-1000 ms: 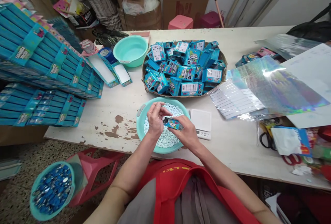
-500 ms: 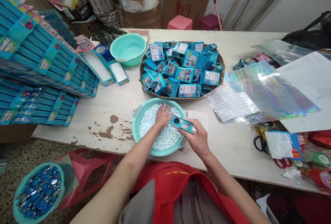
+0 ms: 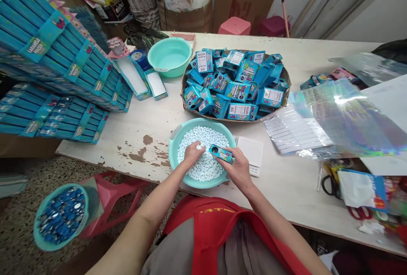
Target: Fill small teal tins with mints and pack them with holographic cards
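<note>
A turquoise basin (image 3: 174, 156) full of small white candies (image 3: 206, 173) stands near the table's front edge. Over the candies, my left hand (image 3: 193, 155) has its fingers curled together, with some white candies showing at the fingertips. My right hand (image 3: 239, 167) grips a small blue candy box (image 3: 225, 155) above the basin's right side. The box is tilted, and a round dark hole shows in its end facing my left hand. Behind the basin, a cardboard tray (image 3: 187, 106) is heaped with similar blue boxes (image 3: 238, 90).
A white scale (image 3: 254, 150) sits right of the basin. Turquoise bowl (image 3: 170, 56) and blue display boxes (image 3: 79, 67) stand at left. Holographic sheets (image 3: 343, 114) and scissors (image 3: 330, 185) lie at right. Below left, a bucket (image 3: 38, 232) of blue pieces is beside a pink stool (image 3: 108, 201).
My left hand has gone from spread fingers on the candies to a closed pinch, drawn slightly back. The box in my right hand has turned slightly. The camera view has shifted left.
</note>
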A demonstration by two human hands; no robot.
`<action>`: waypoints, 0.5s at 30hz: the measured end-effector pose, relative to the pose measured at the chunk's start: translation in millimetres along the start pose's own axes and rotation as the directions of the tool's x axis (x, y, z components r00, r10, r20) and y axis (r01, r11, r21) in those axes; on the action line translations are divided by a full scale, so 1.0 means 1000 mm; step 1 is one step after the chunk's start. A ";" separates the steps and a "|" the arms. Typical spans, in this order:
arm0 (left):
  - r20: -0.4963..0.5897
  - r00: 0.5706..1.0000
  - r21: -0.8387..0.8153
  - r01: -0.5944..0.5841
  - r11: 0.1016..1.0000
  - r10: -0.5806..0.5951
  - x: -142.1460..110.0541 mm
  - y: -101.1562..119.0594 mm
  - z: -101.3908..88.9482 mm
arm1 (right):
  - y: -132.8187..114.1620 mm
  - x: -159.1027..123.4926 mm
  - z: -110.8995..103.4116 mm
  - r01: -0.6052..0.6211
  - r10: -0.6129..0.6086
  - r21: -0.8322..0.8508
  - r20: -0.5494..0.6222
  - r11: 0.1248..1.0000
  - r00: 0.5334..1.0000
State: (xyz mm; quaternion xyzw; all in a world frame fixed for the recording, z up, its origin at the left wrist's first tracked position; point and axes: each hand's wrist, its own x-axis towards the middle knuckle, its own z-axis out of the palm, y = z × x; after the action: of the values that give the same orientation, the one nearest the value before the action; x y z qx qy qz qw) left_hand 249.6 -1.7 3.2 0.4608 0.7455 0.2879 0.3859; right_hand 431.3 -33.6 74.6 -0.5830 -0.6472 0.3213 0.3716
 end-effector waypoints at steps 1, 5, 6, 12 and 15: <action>-0.012 0.998 -0.169 0.066 0.983 -0.069 -0.001 0.006 -0.004 | 0.003 0.000 0.003 0.014 -0.014 -0.022 0.017 1.000 1.000; 0.024 0.993 -0.611 0.105 0.785 -0.113 -0.015 0.041 -0.017 | 0.009 -0.002 0.013 0.062 -0.048 -0.146 0.095 0.987 0.994; 0.018 0.996 -0.681 0.079 0.728 -0.092 -0.019 0.051 -0.019 | 0.008 -0.002 0.016 0.068 -0.048 -0.180 0.117 0.981 0.992; -0.017 0.997 -0.898 0.015 0.441 -0.070 -0.030 0.080 -0.020 | -0.006 -0.002 0.028 0.086 -0.038 -0.273 0.177 0.958 0.983; -0.058 0.992 -0.909 -0.008 0.418 -0.108 -0.026 0.084 -0.021 | -0.012 -0.001 0.025 0.087 -0.051 -0.256 0.144 0.963 0.988</action>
State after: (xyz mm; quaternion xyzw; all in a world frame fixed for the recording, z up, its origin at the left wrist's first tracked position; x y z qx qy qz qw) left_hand 278.4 7.7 88.3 0.1415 0.5058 0.6568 0.5410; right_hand 403.4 -35.5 71.9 -0.5807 -0.7277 0.2590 0.2573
